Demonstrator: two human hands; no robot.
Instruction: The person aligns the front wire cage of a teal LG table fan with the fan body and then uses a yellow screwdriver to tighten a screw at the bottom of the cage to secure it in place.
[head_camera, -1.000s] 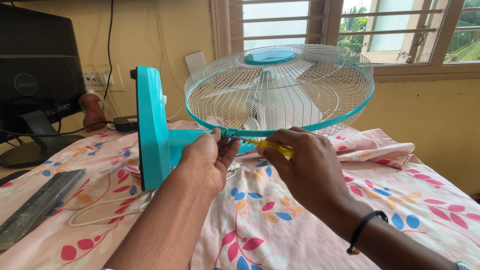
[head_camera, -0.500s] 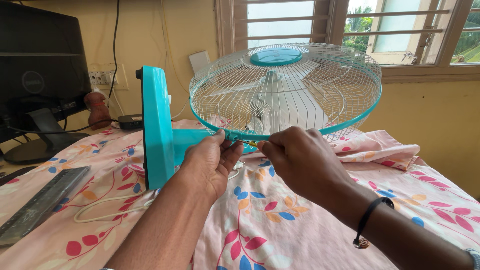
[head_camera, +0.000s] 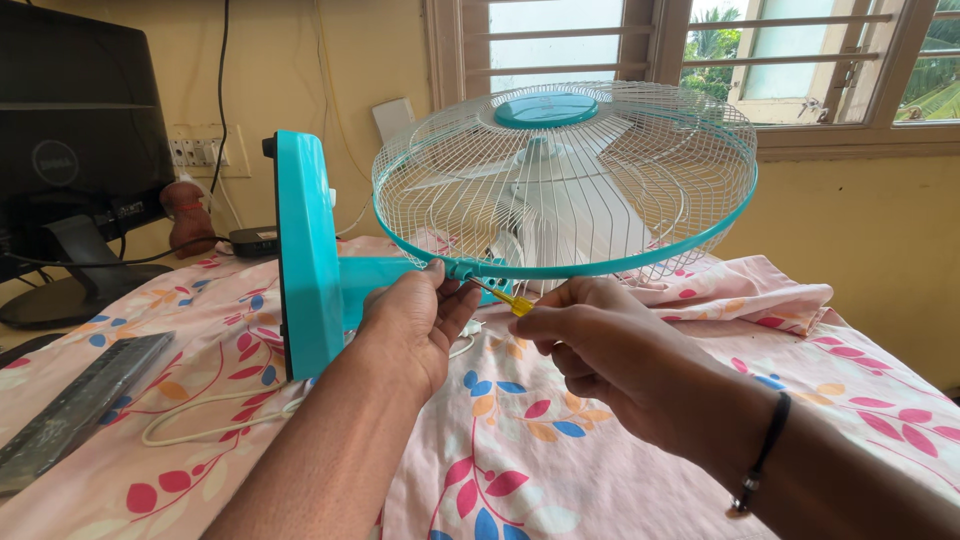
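Head view: one turquoise and white table fan (head_camera: 520, 190) lies on its side on a pink flower-printed cloth (head_camera: 560, 450) that covers the tabletop. Its flat turquoise base (head_camera: 305, 255) stands on edge to the left, its short neck runs level to the right, and its round white wire cage (head_camera: 565, 175) with a turquoise rim faces upward, so the fan's long axis runs left to right. One yellow-handled screwdriver (head_camera: 505, 298) is in view; its shaft slants up and to the left, tip at the small turquoise clamp (head_camera: 465, 268) on the cage rim's near edge. The right hand (head_camera: 600, 350) is closed around the screwdriver's handle. The left hand (head_camera: 415, 320) has its fingers pinched on the clamp beside the tip. One white cord (head_camera: 220, 420) loops across the cloth. One black monitor (head_camera: 75, 130) stands at far left.
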